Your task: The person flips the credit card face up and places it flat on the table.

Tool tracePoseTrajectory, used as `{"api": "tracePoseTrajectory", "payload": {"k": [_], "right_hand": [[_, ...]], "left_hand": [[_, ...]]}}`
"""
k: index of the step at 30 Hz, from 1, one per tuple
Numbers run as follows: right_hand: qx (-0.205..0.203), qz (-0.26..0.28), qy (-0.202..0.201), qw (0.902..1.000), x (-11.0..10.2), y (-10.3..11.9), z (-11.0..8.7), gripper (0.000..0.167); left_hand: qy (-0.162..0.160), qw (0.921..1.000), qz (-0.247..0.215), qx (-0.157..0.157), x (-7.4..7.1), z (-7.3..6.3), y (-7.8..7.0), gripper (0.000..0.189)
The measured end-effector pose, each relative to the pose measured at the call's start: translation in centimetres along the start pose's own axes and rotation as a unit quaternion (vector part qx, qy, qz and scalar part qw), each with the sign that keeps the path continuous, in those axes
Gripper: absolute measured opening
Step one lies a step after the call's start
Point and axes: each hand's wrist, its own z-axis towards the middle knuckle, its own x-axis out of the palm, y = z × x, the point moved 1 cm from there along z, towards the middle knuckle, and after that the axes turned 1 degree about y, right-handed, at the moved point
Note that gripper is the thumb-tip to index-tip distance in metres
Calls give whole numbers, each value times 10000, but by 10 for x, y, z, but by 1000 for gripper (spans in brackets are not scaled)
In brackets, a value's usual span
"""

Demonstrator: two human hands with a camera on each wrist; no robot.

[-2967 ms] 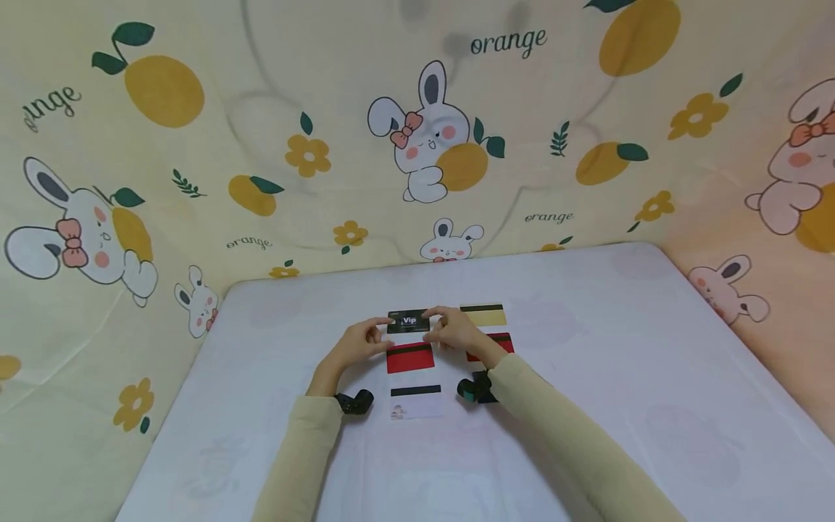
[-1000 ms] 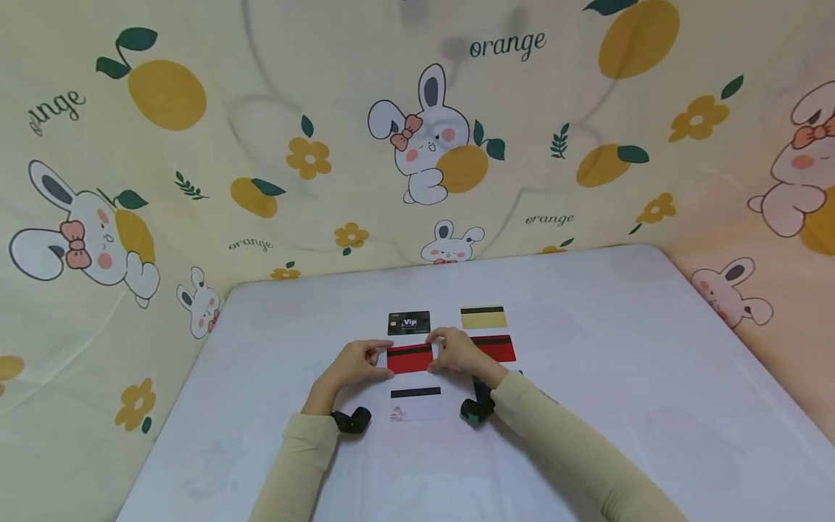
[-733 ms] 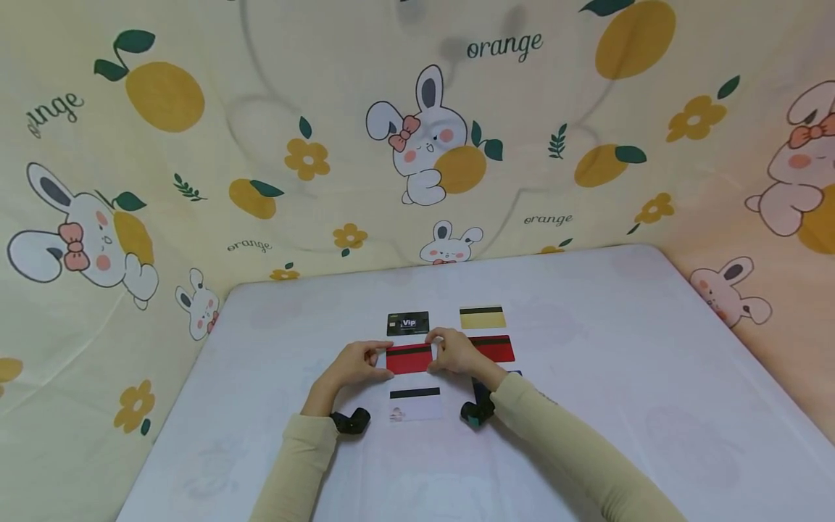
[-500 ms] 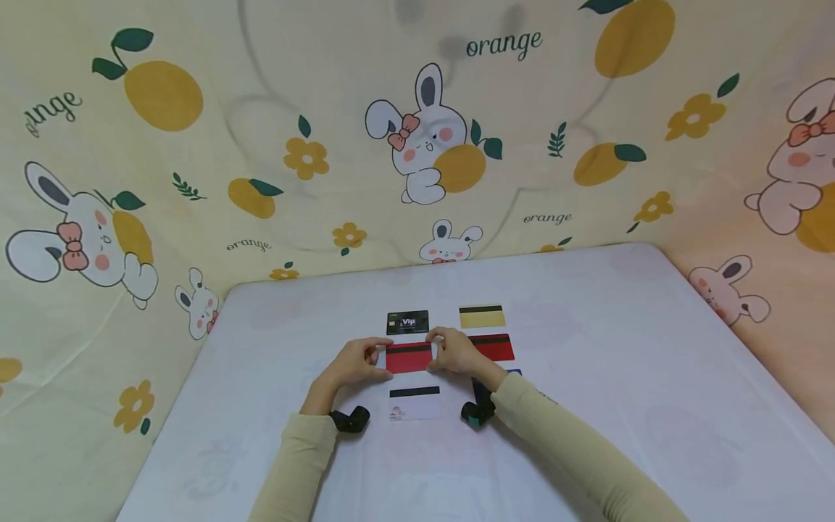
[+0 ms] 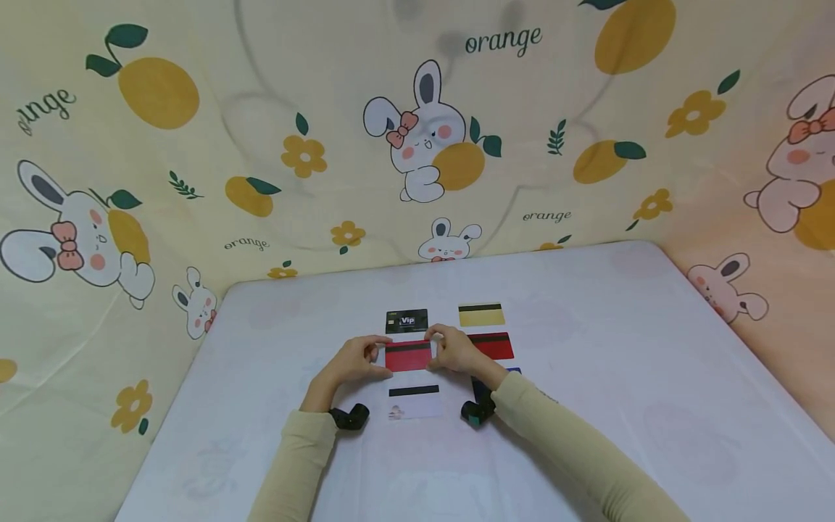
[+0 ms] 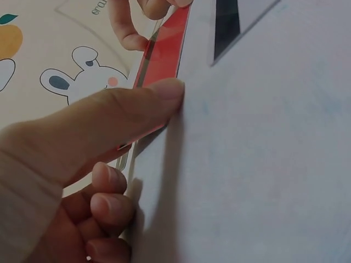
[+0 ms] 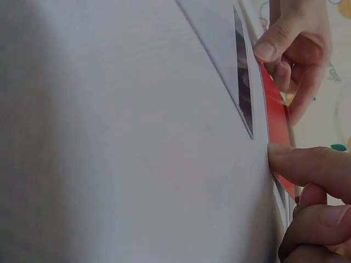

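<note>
A red card (image 5: 408, 357) with a black magnetic stripe lies between the two hands in the left column of cards. My left hand (image 5: 354, 360) grips its left end, index finger at the far corner and thumb at the near one. At the opposite end, my right hand (image 5: 457, 354) holds it the same way. The left wrist view shows the left thumb (image 6: 164, 93) on the near long edge, with a shadow under the card. In the right wrist view the right thumb (image 7: 281, 153) presses that same edge.
A black Vip card (image 5: 406, 321) lies beyond the red one, a white card (image 5: 414, 406) nearer. To the right are a gold card (image 5: 481, 315), another red card (image 5: 496, 346) and a dark blue card (image 5: 514, 371), partly hidden by the right wrist. All lie on a white-covered table (image 5: 587, 406).
Three seconds ago both hands were at the black Vip card; they have since shifted nearer and hold the red card. Over the last second the hands barely move, and the red card's surface looks paler.
</note>
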Motion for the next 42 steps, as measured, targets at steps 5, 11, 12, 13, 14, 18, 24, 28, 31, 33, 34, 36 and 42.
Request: {"api": "tracePoseTrajectory", "payload": {"k": [5,11,12,13,14,18,24,28,31,33,34,36,42], "right_hand": [[-1,126,16,9999,0,0,-1,45],[160,131,6,9998,0,0,1,46],[197,122,-3,9997,0,0,1,46],[235,132,-6,9996,1,-1,1,46],[272,146,6,9995,0,-1,2,46],[267,183,47,9995,0,-1,1,51],[95,353,165,9992,-3,0,-2,62],[-94,386,173,9991,-7,1,-4,62],[-131,397,165,9990,-8,1,-5,61],[-116,412,166,9989,-9,1,-6,60],[-101,433,169,9989,-9,1,-6,60],[-114,432,170,9989,-10,1,-7,60],[-208,421,203,9987,-12,0,-8,59]], "left_hand": [[-82,9998,10,165,-1,0,-2,57],[-137,9996,142,213,-2,-1,-2,55],[-135,9996,147,214,-2,-1,-2,55],[-133,9996,121,221,-2,-1,-1,54],[-128,9996,101,225,-3,-2,-1,54],[-133,9996,81,248,-5,-2,0,55],[-128,9994,89,303,-9,-5,-1,58],[-138,9995,-35,280,-11,-7,-2,59],[-164,9993,-103,305,-12,-8,-3,59],[-173,9992,-126,342,-12,-8,-3,59],[-175,9991,-131,362,-12,-8,-3,59],[-170,9991,-125,378,-12,-9,-3,59],[-105,9993,-61,352,-10,-9,-2,60]]}}
